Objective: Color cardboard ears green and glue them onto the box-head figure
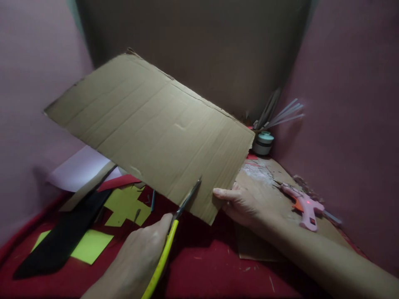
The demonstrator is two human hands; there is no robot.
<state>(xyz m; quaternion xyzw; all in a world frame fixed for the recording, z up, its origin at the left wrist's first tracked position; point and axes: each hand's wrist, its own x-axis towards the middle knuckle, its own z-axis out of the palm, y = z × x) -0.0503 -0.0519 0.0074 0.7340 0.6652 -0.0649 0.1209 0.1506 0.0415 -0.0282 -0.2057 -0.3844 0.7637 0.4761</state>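
Observation:
A large sheet of cardboard (162,120) is held up, tilted, above the red surface. My right hand (240,203) pinches its lower right edge, thumb on the near face and the fingers hidden behind. My left hand (140,249) is closed on yellow-handled scissors (165,257). Their dark blades meet the cardboard's lower edge, with one blade showing on the near face and pointing up to the right. How far the cut runs into the sheet I cannot tell.
Yellow paper pieces (124,205), a black strip (65,236) and a white sheet (82,168) lie at left. A pink glue gun (307,205) with a lit red light rests on cardboard at right. Behind stand a small jar (263,143) and white glue sticks (288,111). Walls close both sides.

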